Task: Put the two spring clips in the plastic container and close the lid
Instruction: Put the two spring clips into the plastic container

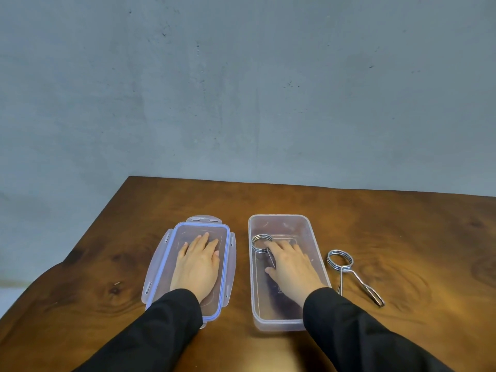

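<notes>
The clear plastic container point(318, 253) stands open at the table's middle. One metal spring clip point(261, 244) lies inside it, its coil at the far left corner. My right hand point(292, 269) reaches into the container and lies over this clip, index fingertip touching the coil; the palm hides the clip's arms, so a grip cannot be made out. The second spring clip point(346, 269) lies on the table just right of the container. The blue-rimmed lid point(161, 267) lies to the left of the container, and my left hand point(197, 267) rests flat on it, fingers extended.
The wooden table point(402, 237) ends in a far edge against a grey wall point(241, 89), and its left edge point(88, 229) runs diagonally toward me. Bare wood shows to the right of the loose clip and behind both plastic parts.
</notes>
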